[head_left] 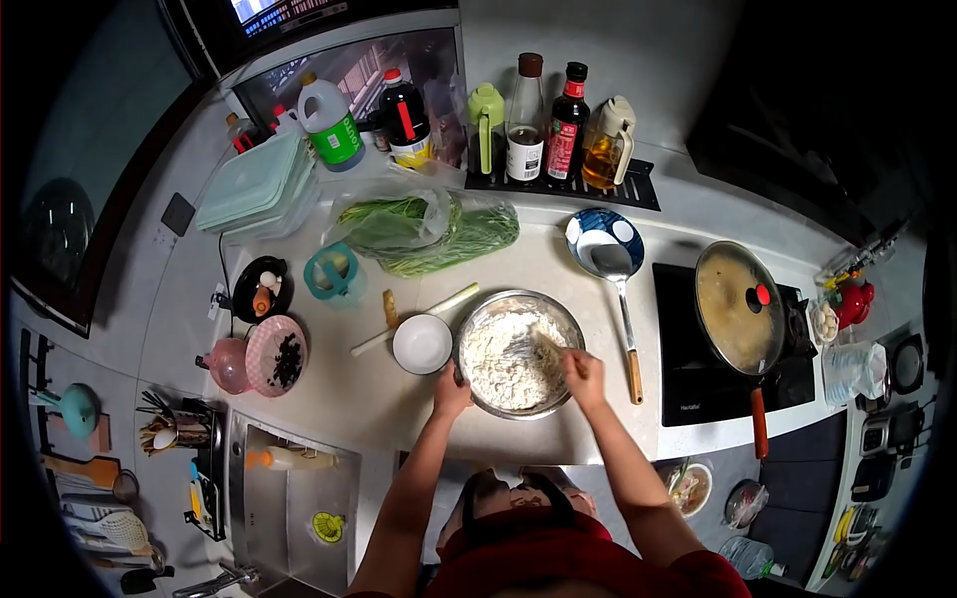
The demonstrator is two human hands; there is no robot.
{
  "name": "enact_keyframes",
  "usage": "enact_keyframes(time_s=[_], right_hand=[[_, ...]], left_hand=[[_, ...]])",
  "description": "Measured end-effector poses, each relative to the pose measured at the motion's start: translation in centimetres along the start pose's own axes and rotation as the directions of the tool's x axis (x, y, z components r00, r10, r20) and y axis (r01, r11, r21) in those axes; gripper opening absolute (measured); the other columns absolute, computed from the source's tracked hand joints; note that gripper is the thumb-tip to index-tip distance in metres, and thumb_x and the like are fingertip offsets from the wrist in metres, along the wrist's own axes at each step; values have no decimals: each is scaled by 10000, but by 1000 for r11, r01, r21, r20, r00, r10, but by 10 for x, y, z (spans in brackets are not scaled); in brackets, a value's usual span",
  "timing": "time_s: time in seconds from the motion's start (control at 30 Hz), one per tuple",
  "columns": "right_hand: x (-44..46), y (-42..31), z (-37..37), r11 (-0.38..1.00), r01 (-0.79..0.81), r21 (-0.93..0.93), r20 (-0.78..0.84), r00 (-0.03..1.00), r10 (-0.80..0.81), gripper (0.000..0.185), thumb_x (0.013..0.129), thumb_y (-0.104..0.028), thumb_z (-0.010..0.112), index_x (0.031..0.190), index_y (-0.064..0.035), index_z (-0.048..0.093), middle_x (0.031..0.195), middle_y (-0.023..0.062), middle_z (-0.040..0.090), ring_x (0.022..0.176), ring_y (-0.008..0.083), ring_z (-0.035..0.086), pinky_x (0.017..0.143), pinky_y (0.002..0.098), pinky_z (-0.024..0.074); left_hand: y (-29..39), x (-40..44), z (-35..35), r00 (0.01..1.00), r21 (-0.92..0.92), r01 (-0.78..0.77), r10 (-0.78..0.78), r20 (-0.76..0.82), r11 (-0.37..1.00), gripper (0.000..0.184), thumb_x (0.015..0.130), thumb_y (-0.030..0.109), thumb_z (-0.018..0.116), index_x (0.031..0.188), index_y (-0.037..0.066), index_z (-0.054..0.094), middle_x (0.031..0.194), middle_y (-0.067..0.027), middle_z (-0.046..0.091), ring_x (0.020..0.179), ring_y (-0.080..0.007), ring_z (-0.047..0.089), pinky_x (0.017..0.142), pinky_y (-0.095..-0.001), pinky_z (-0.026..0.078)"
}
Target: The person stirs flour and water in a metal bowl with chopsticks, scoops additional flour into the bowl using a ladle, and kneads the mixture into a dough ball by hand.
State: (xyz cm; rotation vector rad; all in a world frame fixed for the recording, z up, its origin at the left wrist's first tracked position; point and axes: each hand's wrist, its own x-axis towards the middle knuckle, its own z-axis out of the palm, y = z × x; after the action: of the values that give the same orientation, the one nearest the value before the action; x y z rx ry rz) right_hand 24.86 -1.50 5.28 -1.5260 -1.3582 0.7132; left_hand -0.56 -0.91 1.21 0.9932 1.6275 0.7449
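A round steel bowl (467, 391) holds a shaggy white floury mixture (510, 364). My left hand (452, 393) grips the bowl's left rim with closed fingers. Over the bowl's right side, my right hand (582, 377) is closed round a utensil whose light end (543, 344) reaches into the mixture; its exact shape is hard to make out. Just left of the steel bowl stands an empty white bowl (423, 345), near a long pale green stalk (454, 301) and a piece of ginger (390, 308).
Bagged green vegetables (429, 229) lie behind the bowls. At right, a blue patterned bowl (605, 234) holds a ladle (628, 329), beside a lidded pan (738, 309) on the black stove (688, 384). The sink (299, 508) is at lower left; bottles (525, 125) line the back.
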Motion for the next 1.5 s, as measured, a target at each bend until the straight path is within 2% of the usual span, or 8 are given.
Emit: enact_keyframes(time_s=[0.53, 0.73, 0.87, 0.93, 1.13, 1.2, 1.3, 1.5], right_hand=[[-58, -64, 17, 943, 324, 73, 469, 824, -319, 150, 784, -39, 601, 926, 6, 619, 815, 144, 602, 703, 276, 598, 604, 311, 474], [2, -9, 18, 939, 317, -135, 186, 939, -291, 167, 818, -74, 538, 932, 4, 633, 778, 176, 626, 674, 280, 622, 608, 328, 487], [10, -3, 9, 994, 68, -84, 0, 998, -69, 155, 802, -26, 536, 910, 8, 640, 761, 190, 629, 631, 266, 630, 571, 309, 491], [2, -19, 27, 935, 263, -237, 24, 964, -265, 153, 804, -68, 543, 904, -9, 642, 728, 192, 621, 605, 279, 619, 558, 324, 488], [-61, -70, 59, 926, 372, -65, 340, 881, -330, 71, 729, -24, 576, 795, -13, 601, 659, 178, 562, 586, 304, 579, 530, 364, 458], [-67, -56, 62, 836, 547, -45, 247, 817, -521, 97, 728, -24, 579, 824, -20, 591, 707, 172, 569, 598, 319, 572, 535, 368, 466], [-41, 1, 63, 839, 506, -199, 405, 822, -399, 190, 751, -57, 571, 938, -22, 563, 815, 171, 584, 628, 330, 576, 548, 391, 472], [-15, -23, 54, 895, 393, -212, 81, 919, -385, 74, 779, -74, 553, 797, -14, 592, 690, 174, 587, 585, 333, 584, 523, 389, 470]], left_hand=[[-4, 2, 0, 1000, -7, -9, 9, 10, 1000, 606, 777, -18, 512, 1332, 17, 272, 1116, -184, 509, 738, -258, 626, 468, -330, 548], [-15, 7, 1, 1000, -87, -16, 18, 21, 996, 611, 781, -13, 507, 1340, 33, 265, 1099, -178, 523, 713, -259, 627, 464, -326, 544], [4, -2, -2, 999, -63, 38, -36, 35, 997, 629, 780, -23, 515, 1348, 45, 253, 1030, -161, 558, 660, -233, 616, 458, -316, 538], [3, -3, 1, 1000, -120, -5, 7, 17, 993, 667, 778, -34, 545, 1361, 39, 229, 972, -150, 576, 552, -188, 593, 432, -307, 524], [5, -3, -2, 999, 3, 16, -16, 28, 1000, 616, 779, -21, 500, 1344, 56, 265, 1021, -165, 565, 615, -227, 617, 451, -323, 531], [-2, 2, 1, 1000, 4, 16, -17, 24, 1000, 631, 774, -26, 501, 1349, 48, 251, 1006, -166, 565, 610, -218, 612, 461, -315, 539], [-6, 1, 2, 998, -50, -56, 55, -10, 997, 638, 775, -25, 505, 1351, 34, 239, 971, -173, 572, 565, -211, 604, 459, -309, 537], [3, -2, 0, 999, -11, 20, -20, 28, 1000, 646, 776, -27, 501, 1357, 42, 226, 955, -182, 573, 544, -212, 601, 439, -315, 529]])
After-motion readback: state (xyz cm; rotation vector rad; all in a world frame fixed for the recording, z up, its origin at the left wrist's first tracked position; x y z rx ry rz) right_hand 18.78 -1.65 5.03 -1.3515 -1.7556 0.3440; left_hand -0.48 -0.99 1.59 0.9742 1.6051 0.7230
